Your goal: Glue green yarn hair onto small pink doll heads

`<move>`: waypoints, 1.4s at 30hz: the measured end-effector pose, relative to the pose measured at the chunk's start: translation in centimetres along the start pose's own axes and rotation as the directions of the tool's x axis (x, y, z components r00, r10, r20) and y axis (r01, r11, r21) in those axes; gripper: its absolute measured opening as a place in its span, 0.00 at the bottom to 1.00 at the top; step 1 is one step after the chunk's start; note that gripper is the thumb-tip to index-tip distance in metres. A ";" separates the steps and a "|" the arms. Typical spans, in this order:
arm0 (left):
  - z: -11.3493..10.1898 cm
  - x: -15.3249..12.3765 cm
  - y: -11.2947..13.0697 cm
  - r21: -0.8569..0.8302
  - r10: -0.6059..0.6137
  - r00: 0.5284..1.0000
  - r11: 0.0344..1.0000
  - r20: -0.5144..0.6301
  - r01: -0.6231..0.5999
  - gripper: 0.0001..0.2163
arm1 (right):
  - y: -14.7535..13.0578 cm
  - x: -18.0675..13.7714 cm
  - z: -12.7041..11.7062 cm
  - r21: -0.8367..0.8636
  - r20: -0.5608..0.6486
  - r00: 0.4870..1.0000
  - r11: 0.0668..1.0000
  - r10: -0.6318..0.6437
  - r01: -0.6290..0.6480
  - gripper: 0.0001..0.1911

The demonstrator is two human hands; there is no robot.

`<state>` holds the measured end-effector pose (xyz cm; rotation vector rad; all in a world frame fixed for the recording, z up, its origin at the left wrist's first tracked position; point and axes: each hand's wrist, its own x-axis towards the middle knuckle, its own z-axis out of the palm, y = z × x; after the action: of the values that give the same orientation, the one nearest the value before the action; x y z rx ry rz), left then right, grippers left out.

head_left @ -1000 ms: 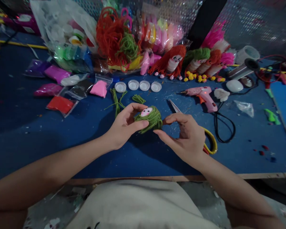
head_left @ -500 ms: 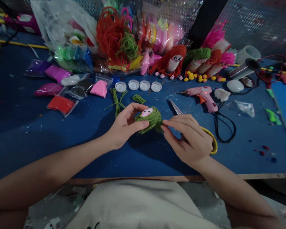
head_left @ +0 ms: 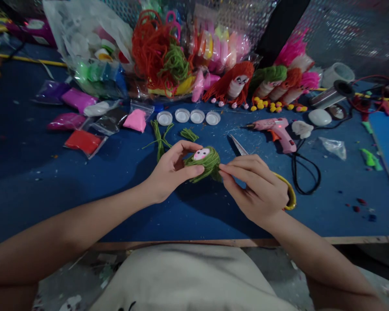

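A small doll (head_left: 210, 162) with green yarn hair and a pale face with dark eyes is held above the table. My left hand (head_left: 171, 172) is closed around it, thumb across the yarn and fingers behind the head. The thumb and forefinger of my right hand (head_left: 256, 183) pinch the yarn hair at the doll's right side; the tips hide the exact strands. Beneath that hand lie scissors (head_left: 238, 144), blades pointing away and a yellow handle showing by the wrist. Cut green yarn pieces (head_left: 189, 134) and a longer green yarn bundle (head_left: 158, 138) rest beyond my left hand.
A pink glue gun (head_left: 277, 129) lies at the right with its black cord (head_left: 306, 172). Several white caps (head_left: 197, 116) form a row. Bagged clay (head_left: 84, 142) is at the left. Finished dolls (head_left: 236, 84) and red yarn (head_left: 152, 47) stand along the back.
The doll has shifted very slightly to the right and turned a little in my left hand. My right fingertips have moved slightly left against its yarn hair.
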<state>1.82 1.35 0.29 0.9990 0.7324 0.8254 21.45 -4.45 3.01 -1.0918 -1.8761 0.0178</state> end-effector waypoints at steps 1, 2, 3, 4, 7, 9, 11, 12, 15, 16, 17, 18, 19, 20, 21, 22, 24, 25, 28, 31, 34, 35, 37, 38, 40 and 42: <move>0.0 0.0 0.0 0.008 -0.003 1.000 1.000 -0.001 0.003 0.18 | 0.0 0.0 0.0 -0.003 0.001 1.000 1.000 -0.004 0.004 0.19; 0.0 0.0 0.0 0.016 -0.002 1.000 1.000 -0.005 0.003 0.18 | 0.1 0.0 0.0 -0.007 0.003 1.000 1.000 -0.009 0.009 0.19; 0.0 0.0 0.0 0.025 -0.004 1.000 1.000 -0.010 0.004 0.18 | 0.1 0.0 0.0 -0.012 0.008 1.000 1.000 -0.017 0.017 0.19; 0.0 0.0 0.0 0.030 -0.007 1.000 1.000 -0.015 0.007 0.18 | 0.1 0.0 0.0 -0.018 0.014 1.000 1.000 -0.025 0.025 0.19; 0.0 0.1 0.0 0.013 -0.025 0.999 1.000 -0.026 0.025 0.18 | 0.2 0.0 0.0 -0.029 0.020 0.999 0.999 -0.038 0.039 0.19; 0.1 0.1 0.0 -0.012 -0.037 0.999 0.999 -0.029 0.037 0.17 | 0.1 0.1 -0.1 -0.019 0.005 1.000 0.999 -0.031 0.031 0.18; 0.2 0.2 0.2 -0.031 -0.042 0.999 0.999 -0.032 0.041 0.17 | 0.0 0.1 -0.2 -0.001 -0.010 1.000 1.000 -0.012 0.012 0.16; 0.2 0.2 0.3 -0.042 -0.047 0.998 0.998 -0.034 0.045 0.17 | 0.0 0.2 -0.2 0.011 -0.014 1.000 1.000 0.004 -0.004 0.15; 0.4 0.3 0.7 -0.096 -0.089 0.996 0.992 -0.028 0.086 0.16 | -0.1 0.1 -0.3 0.098 -0.011 0.992 0.988 0.123 -0.121 0.11; 0.5 0.3 0.8 -0.117 -0.108 0.994 0.988 -0.023 0.104 0.16 | 0.0 0.1 -0.4 0.147 0.006 0.984 0.974 0.175 -0.174 0.09; 0.5 0.3 0.9 -0.134 -0.125 0.992 0.984 -0.019 0.121 0.17 | 0.0 0.0 -0.4 0.198 0.036 0.974 0.954 0.224 -0.226 0.07; 0.5 0.3 1.0 -0.147 -0.137 0.990 0.980 -0.015 0.133 0.17 | 0.1 0.0 -0.4 0.242 0.072 0.963 0.932 0.261 -0.271 0.06; 0.4 0.2 1.0 -0.156 -0.145 0.989 0.978 -0.014 0.142 0.17 | 0.1 0.0 -0.3 0.277 0.108 0.952 0.911 0.288 -0.307 0.05; 0.4 0.2 1.0 -0.163 -0.152 0.988 0.975 -0.013 0.148 0.17 | 0.2 -0.1 -0.3 0.300 0.136 0.942 0.893 0.308 -0.335 0.05; 0.3 0.2 0.9 -0.167 -0.160 0.987 0.973 -0.010 0.157 0.17 | 0.3 -0.1 -0.3 0.316 0.157 0.931 0.877 0.328 -0.362 0.05; 0.3 0.2 0.9 -0.170 -0.170 0.985 0.971 -0.004 0.167 0.18 | 0.3 -0.1 -0.2 0.331 0.168 0.923 0.862 0.347 -0.385 0.05; 0.2 0.1 0.8 -0.176 -0.194 0.981 0.965 0.021 0.195 0.18 | 0.5 -0.2 0.0 0.358 0.190 0.908 0.834 0.374 -0.419 0.08; 0.1 0.0 0.7 -0.179 -0.209 0.977 0.961 0.034 0.212 0.18 | 0.6 -0.2 0.0 0.365 0.213 0.900 0.823 0.381 -0.435 0.11; 0.1 -0.1 0.8 -0.193 -0.251 0.966 0.947 0.061 0.258 0.19 | 0.8 -0.3 0.2 0.365 0.326 0.864 0.792 0.383 -0.489 0.19; 0.2 -0.1 0.9 -0.213 -0.277 0.957 0.933 0.088 0.290 0.20 | 1.0 -0.3 0.1 0.386 0.440 0.818 0.744 0.370 -0.545 0.22; 0.4 -0.2 0.9 -0.218 -0.294 0.946 0.923 0.134 0.317 0.23 | 1.2 -0.3 0.1 0.434 0.509 0.792 0.694 0.337 -0.574 0.23; 0.4 -0.2 0.9 -0.207 -0.305 0.941 0.921 0.147 0.330 0.25 | 1.3 -0.2 0.1 0.446 0.526 0.788 0.685 0.321 -0.576 0.22; 0.4 -0.3 0.9 -0.169 -0.321 0.933 0.923 0.161 0.347 0.27 | 1.4 -0.2 0.0 0.460 0.543 0.788 0.682 0.291 -0.569 0.20; 0.4 -0.4 0.9 -0.145 -0.322 0.933 0.927 0.162 0.345 0.28 | 1.4 -0.1 0.0 0.462 0.547 0.788 0.684 0.280 -0.564 0.19; 0.4 -0.5 0.8 -0.091 -0.304 0.938 0.943 0.165 0.321 0.28 | 1.4 -0.1 0.0 0.458 0.551 0.788 0.689 0.276 -0.561 0.19; 0.3 -0.4 0.7 -0.042 -0.275 0.948 0.958 0.163 0.285 0.29 | 1.3 0.0 0.0 0.454 0.556 0.784 0.689 0.275 -0.564 0.19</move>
<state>1.72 1.03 1.08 0.8659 0.6890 0.5143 22.34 -3.64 2.41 -1.0915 -1.7370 1.1742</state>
